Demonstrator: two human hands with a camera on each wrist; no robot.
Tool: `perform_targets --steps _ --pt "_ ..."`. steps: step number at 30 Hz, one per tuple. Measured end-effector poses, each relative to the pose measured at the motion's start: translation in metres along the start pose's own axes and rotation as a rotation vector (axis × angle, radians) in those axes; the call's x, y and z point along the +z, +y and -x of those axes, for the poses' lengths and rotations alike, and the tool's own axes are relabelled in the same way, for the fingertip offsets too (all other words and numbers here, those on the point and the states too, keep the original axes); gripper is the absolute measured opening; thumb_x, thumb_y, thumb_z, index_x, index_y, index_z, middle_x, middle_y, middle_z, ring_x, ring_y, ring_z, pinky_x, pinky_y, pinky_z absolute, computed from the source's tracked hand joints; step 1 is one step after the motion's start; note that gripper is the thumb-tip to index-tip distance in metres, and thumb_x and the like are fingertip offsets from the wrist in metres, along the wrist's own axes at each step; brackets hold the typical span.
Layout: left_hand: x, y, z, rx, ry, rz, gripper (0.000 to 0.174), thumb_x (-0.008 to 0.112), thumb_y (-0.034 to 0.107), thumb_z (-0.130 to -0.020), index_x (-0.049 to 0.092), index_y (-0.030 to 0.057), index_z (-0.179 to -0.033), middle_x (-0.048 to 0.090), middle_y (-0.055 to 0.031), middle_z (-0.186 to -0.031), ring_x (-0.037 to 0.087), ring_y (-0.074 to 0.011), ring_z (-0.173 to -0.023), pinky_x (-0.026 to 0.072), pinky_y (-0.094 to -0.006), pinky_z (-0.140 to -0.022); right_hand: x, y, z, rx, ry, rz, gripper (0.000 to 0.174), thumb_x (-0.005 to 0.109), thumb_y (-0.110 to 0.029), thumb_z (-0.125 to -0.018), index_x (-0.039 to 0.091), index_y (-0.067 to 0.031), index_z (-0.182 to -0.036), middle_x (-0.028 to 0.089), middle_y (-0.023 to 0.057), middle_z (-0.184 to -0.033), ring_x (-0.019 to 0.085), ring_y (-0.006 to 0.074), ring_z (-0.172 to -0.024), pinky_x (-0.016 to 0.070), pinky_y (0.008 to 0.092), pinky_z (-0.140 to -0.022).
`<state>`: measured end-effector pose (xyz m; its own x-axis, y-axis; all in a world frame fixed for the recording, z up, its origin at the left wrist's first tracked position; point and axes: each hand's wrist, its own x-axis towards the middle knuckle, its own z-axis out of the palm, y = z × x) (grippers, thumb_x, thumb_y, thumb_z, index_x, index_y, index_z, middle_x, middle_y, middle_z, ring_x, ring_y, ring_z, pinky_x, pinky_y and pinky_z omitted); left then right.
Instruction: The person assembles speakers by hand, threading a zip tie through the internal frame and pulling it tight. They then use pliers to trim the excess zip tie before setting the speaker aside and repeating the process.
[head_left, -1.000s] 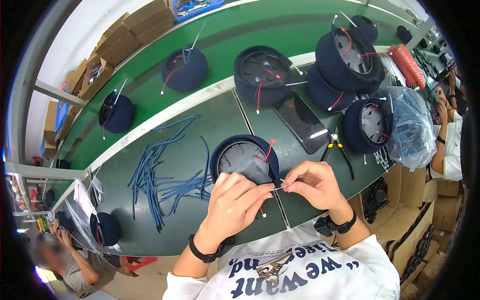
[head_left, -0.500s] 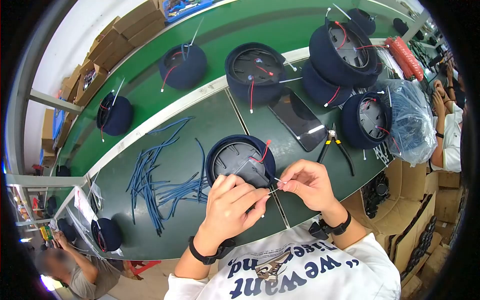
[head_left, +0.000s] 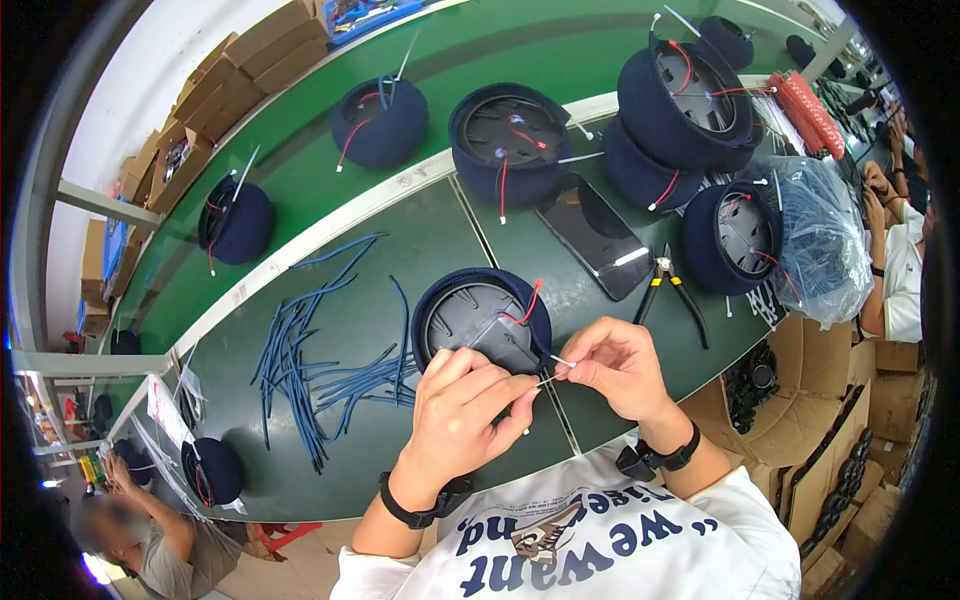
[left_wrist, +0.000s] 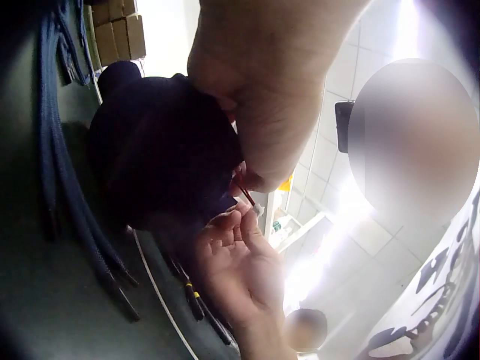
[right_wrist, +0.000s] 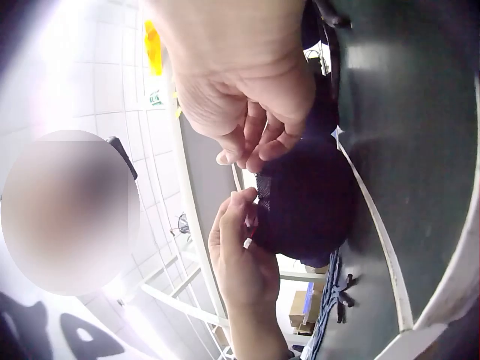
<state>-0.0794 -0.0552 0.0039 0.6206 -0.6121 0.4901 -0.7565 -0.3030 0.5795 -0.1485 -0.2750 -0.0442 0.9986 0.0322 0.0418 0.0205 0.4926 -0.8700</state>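
A navy fabric-covered round shell (head_left: 482,318) with a black plastic inside and a red wire (head_left: 527,303) lies on the green table in front of me. My left hand (head_left: 465,415) is at its near rim, thumb and forefinger pinching one end of a thin white cable tie (head_left: 564,362). To the right, my right hand (head_left: 618,370) pinches the tie between thumb and fingertips, close to the left fingertips. Both wrist views show the fingertips almost meeting beside the dark shell (right_wrist: 307,199); the left fingers hide part of its rim in the head view.
Blue cords (head_left: 300,370) lie loose on the left. Beyond the shell are a black phone (head_left: 597,238) and yellow-black cutters (head_left: 668,290). Several similar shells (head_left: 512,140) stand farther back, beside a clear bag (head_left: 825,245) of cords. Another person (head_left: 165,530) sits at the left.
The fingertips have drawn slightly closer together on the cable tie since a second ago. The view has shifted a little. Two shells at the back left have moved slightly right.
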Motion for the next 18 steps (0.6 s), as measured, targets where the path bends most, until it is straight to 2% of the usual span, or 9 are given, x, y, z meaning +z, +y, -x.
perform_targets --steps 7,14,17,18 --pt "0.0 0.0 0.0 0.0 -0.004 0.008 0.02 0.085 0.006 -0.072 0.08 0.0115 -0.09 0.069 0.001 -0.075 0.057 -0.0201 -0.07 0.0383 -0.0341 -0.064 0.003 0.004 0.0 -0.017 -0.015 0.004 0.012 0.074 0.004 -0.096 0.068 0.0045 -0.107 0.075 0.0133 -0.104 0.073 0.0176 -0.096 0.0599 0.0312 -0.087" --pt "0.001 0.0 -0.001 0.01 0.02 0.06 0.031 0.086 0.001 -0.069 0.08 0.0088 -0.098 0.071 -0.0025 -0.086 0.063 -0.0208 -0.076 0.0461 -0.0337 -0.066 0.016 0.012 0.002 -0.062 0.014 0.074 0.011 0.078 0.008 -0.091 0.073 0.0051 -0.101 0.075 0.0138 -0.103 0.073 0.0182 -0.096 0.0604 0.0301 -0.084" --pt "-0.001 0.001 -0.003 0.105 0.028 0.003 0.035 0.088 0.001 -0.068 0.08 0.0079 -0.101 0.073 -0.0029 -0.095 0.065 -0.0198 -0.079 0.0477 -0.0335 -0.067 0.017 0.008 0.001 -0.098 0.061 0.222 0.011 0.084 0.006 -0.085 0.078 0.0022 -0.094 0.075 0.0138 -0.105 0.071 0.018 -0.097 0.0583 0.0317 -0.086" --pt "0.001 -0.001 0.0 0.147 0.039 -0.025 0.035 0.087 0.002 -0.068 0.08 0.0079 -0.102 0.074 -0.0029 -0.097 0.066 -0.0194 -0.08 0.0476 -0.0335 -0.067 0.011 0.008 0.0 -0.147 0.025 0.416 0.015 0.088 0.001 -0.079 0.081 -0.0012 -0.092 0.074 0.0135 -0.109 0.069 0.0188 -0.099 0.055 0.0341 -0.09"
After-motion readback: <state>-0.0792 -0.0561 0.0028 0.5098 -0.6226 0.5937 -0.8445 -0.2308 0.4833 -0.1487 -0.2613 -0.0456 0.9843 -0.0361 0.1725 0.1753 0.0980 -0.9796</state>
